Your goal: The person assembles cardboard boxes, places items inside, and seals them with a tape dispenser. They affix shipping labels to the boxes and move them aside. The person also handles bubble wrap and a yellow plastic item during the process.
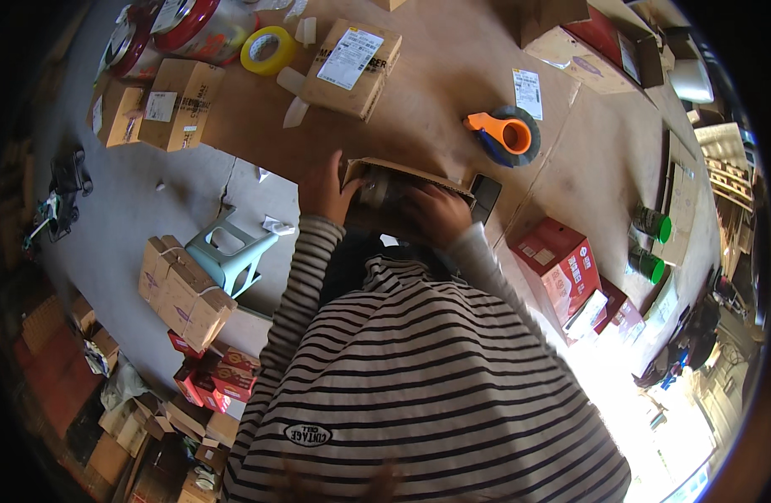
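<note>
An open cardboard box (417, 173) stands at the near edge of the brown table, close to my body. My left hand (329, 192) grips the box's left end, thumb over the rim. Inside the opening is my right hand (439, 210), its fingers partly hidden on a dark, shiny item that I cannot make out. A black phone (486, 196) lies just right of the box. Farther right, an orange tape dispenser (508, 133) rests near a printed label sheet (527, 93). Beyond the box lies a taped carton (354, 69) bearing a label.
A yellow tape roll (268, 50), red-lidded jars (190, 28) and small cartons (181, 104) occupy the far left. To the right stand a red box (558, 267) and green-lidded jars (652, 224). A plastic stool (231, 251) and bundled flat cartons (184, 292) are at lower left.
</note>
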The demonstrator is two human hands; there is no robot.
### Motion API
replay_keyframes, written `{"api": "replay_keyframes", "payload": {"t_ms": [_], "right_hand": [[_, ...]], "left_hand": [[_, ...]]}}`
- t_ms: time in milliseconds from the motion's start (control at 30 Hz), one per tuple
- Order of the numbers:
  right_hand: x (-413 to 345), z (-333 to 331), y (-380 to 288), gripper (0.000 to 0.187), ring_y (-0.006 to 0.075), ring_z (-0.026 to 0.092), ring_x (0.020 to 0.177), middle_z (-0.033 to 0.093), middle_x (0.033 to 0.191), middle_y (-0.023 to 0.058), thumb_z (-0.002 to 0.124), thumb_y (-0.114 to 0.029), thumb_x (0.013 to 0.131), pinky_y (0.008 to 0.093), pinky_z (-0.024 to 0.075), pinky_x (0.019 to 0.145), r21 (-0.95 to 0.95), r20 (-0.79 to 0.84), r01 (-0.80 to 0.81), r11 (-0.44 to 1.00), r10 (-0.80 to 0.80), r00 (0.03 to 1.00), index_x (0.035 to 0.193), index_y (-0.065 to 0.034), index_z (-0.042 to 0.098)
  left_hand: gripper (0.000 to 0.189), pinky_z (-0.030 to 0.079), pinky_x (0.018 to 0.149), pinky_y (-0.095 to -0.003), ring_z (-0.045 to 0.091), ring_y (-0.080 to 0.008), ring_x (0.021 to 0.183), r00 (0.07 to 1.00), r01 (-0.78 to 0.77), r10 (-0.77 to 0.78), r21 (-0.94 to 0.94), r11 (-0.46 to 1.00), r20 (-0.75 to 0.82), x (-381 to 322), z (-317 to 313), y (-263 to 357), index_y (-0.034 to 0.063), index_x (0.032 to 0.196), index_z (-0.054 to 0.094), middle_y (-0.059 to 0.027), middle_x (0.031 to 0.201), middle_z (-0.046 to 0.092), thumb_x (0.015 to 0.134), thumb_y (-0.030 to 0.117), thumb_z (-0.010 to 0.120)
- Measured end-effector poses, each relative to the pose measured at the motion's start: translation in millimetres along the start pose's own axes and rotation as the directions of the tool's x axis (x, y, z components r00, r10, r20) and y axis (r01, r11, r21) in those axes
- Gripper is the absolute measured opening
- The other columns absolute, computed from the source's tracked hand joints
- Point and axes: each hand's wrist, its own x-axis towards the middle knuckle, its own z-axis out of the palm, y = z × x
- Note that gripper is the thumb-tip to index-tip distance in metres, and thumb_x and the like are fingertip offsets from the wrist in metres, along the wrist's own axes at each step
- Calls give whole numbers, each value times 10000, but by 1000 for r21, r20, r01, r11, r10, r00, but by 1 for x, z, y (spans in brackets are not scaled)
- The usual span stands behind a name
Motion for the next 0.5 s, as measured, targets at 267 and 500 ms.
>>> {"api": "replay_keyframes", "payload": {"t_ms": [267, 500], "right_hand": [[-65, 17, 21, 137, 252, 685, 677, 676, 769, 104, 700, -215, 870, 371, 532, 599, 219, -244, -293, 931, 342, 907, 940, -109, 649], [-21, 9, 8, 165, 341, 693, 726, 705, 807, 115, 622, -261, 874, 473, 539, 641, -221, -60, -197, 955, 188, 980, 1006, -172, 665]], "left_hand": [[410, 515, 847, -392, 616, -268, 911, 986, -163, 144, -307, 938, -85, -54, -9, 27, 39, 1103, 602, -117, 1048, 597, 791, 196, 817], [637, 469, 943, -433, 557, -306, 1133, 906, -333, 359, -146, 932, 226, -20, 11, 26, 70, 1217, 605, -91, 1187, 582, 712, 389, 826]]}}
